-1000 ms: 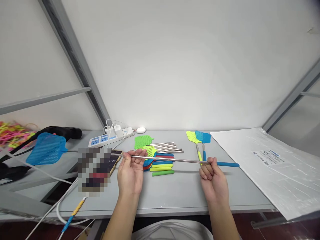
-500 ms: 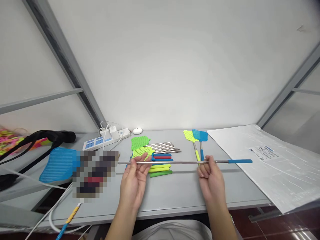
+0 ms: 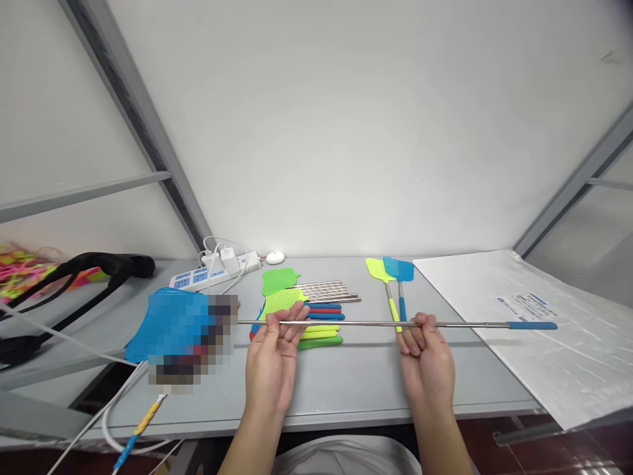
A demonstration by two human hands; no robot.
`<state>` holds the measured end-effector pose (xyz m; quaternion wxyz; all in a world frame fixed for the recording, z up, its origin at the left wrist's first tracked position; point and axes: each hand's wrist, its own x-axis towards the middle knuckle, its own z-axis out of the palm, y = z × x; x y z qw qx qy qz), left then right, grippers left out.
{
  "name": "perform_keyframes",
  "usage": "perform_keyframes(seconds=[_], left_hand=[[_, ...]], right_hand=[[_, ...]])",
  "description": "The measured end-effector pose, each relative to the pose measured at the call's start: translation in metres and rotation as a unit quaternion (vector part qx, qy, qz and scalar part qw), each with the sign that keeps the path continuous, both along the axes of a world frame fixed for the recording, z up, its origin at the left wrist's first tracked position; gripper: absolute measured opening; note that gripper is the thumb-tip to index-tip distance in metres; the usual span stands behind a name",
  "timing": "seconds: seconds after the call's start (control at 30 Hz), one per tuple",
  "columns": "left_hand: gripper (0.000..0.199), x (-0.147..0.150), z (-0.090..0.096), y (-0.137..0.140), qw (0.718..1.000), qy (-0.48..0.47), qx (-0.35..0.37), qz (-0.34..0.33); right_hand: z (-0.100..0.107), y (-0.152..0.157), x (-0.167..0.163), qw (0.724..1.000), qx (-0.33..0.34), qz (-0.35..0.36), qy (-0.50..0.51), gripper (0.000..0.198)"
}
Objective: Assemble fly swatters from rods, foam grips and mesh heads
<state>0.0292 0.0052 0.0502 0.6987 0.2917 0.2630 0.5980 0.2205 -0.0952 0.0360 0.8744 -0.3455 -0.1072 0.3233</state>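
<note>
Across both our hands we hold one blue fly swatter (image 3: 356,323), level above the counter (image 3: 356,389). Its blue head (image 3: 171,323) reaches out past our left grip, over the counter's left end. That left grip (image 3: 271,359) is palm up, fingers loosely spread, thumb pinning the metal rod against them. Our right grip (image 3: 426,356) is closed in a pinch farther along the rod; the handle (image 3: 533,325) lies beyond it, over the counter's right end.

Left to right, we count one power strip (image 3: 185,282) toward the back left corner; one loose green head (image 3: 279,280); one yellow-green head (image 3: 281,302) overlapping others we cannot count; several metal tubes (image 3: 324,290), too crowded to number; at least six coloured sleeves (image 3: 321,334): two blue, one red, two yellow, one green; two smaller swatters near the back edge, one yellow (image 3: 380,269), one blue (image 3: 399,269); and one white package (image 3: 539,363) overhanging the front right corner.
</note>
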Motion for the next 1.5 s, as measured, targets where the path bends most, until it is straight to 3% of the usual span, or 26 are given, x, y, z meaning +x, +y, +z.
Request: perform_keyframes(seconds=[0.3, 0.5, 0.67, 0.87, 0.97, 1.03, 1.23, 1.3, 1.5], left_hand=[[0.022, -0.016, 0.005, 0.008, 0.998, -0.007, -0.015, 0.056], [0.025, -0.038, 0.003, 0.012, 0.989, -0.052, -0.053, 0.125], [0.034, -0.055, -0.008, 0.012, 0.984, -0.081, -0.09, 0.132], [0.027, -0.041, -0.002, -0.007, 0.984, -0.061, -0.029, 0.165], [0.032, -0.02, 0.002, -0.024, 0.992, -0.052, -0.028, 0.116], [0.036, -0.011, 0.003, -0.03, 0.992, -0.045, -0.02, 0.117], [0.034, -0.035, 0.007, -0.017, 0.987, -0.056, -0.033, 0.146], [0.035, -0.049, 0.008, -0.01, 0.983, -0.058, -0.037, 0.172], [0.041, -0.074, 0.015, 0.007, 0.974, -0.066, -0.05, 0.211]], right_hand=[[0.002, -0.012, 0.029, 0.999, 0.017, -0.042, 0.014, 0.021], [0.0, -0.009, 0.032, 1.0, 0.003, 0.004, 0.024, 0.022], [-0.005, -0.005, 0.031, 0.999, 0.006, 0.014, 0.036, 0.022], [-0.007, 0.002, 0.001, 0.999, -0.003, 0.046, 0.028, 0.022], [-0.005, 0.007, -0.027, 0.994, -0.006, 0.107, 0.018, 0.025], [-0.005, 0.009, -0.039, 0.993, -0.01, 0.12, 0.016, 0.026], [-0.005, 0.008, -0.038, 0.986, -0.042, 0.161, 0.014, 0.031], [-0.004, 0.008, -0.028, 0.989, -0.032, 0.141, 0.033, 0.033], [0.0, 0.0, 0.014, 0.997, 0.018, -0.014, 0.077, 0.04]])
